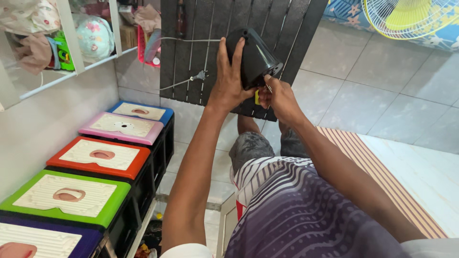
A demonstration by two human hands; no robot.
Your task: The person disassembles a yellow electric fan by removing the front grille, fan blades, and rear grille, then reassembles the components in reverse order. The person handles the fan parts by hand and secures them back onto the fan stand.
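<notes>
At centre top of the head view, left hand wrapped over a glossy black cone-shaped plastic housing, fingers clamped around its side, holding it up in front of a dark slatted plastic panel. Just below the housing's wide open end, right hand pinched shut on a thin tool with a yellow handle, tip near the housing's rim. Draped across the panel, a grey power cord with plug. Along the left wall, stacked plastic stools with coloured tops. Top right, yellow floor fan on pale tiles.
</notes>
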